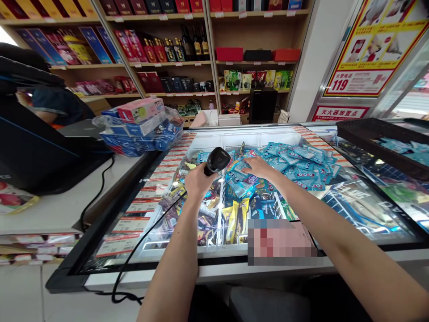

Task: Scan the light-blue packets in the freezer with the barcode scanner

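My left hand (197, 181) is wrapped round the handle of a black corded barcode scanner (217, 160), which it holds above the glass top of a chest freezer (231, 260). From the grip, a black cable runs down to the left. My right hand (256, 167) is stretched out over the glass, fingers apart, at the left edge of a loose pile of small blue packets (301, 158). Whether its fingertips touch a packet I cannot tell. Beneath the glass lie wrapped ice creams, with yellow wrappers (236, 217) near the front.
A pixelated patch (283, 243) covers something at the freezer's front edge. To the left stand plastic-wrapped boxes (137, 127) and a black checkout terminal (33, 143), with a person behind it. A dark tray (385, 143) holding blue packets is at right. Stocked shelves (174, 65) fill the back.
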`<state>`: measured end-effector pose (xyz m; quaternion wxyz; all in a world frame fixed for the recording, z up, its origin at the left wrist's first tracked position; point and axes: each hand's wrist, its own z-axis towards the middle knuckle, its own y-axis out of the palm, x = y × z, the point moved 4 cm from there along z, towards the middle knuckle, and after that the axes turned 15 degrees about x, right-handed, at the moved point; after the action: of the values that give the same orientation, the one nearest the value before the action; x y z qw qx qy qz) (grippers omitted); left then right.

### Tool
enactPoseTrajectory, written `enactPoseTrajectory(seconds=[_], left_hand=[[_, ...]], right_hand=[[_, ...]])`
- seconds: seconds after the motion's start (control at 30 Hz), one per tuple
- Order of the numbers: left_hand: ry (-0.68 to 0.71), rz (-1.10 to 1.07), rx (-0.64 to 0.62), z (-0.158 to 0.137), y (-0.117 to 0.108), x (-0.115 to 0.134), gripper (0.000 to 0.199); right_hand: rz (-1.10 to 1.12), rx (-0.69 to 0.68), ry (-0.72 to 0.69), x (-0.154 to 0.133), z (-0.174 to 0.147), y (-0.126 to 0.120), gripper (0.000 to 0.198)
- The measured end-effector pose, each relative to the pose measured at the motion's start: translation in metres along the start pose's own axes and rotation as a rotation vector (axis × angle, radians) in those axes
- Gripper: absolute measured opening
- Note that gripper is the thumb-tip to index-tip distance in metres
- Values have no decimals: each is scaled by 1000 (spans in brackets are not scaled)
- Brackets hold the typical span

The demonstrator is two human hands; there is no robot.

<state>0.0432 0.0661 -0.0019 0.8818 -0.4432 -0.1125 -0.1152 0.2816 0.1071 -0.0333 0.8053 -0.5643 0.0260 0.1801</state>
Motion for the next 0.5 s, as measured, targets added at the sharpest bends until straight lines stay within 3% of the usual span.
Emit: enactPoseTrajectory(seconds=[0.13, 0.33, 0.4, 0.5], left_hand=[[-1, -14, 11, 0, 0, 1, 39], [8, -29, 9, -2, -1, 5, 38], [31, -53, 3, -4, -2, 10, 38], [90, -113, -17, -10, -1, 21, 38]], right_hand=[[147, 74, 114, 6, 6, 0, 76], [651, 340, 469, 28, -10, -11, 26], [911, 409, 616, 36, -25, -16, 28], [1160, 482, 704, 48, -50, -23, 38]])
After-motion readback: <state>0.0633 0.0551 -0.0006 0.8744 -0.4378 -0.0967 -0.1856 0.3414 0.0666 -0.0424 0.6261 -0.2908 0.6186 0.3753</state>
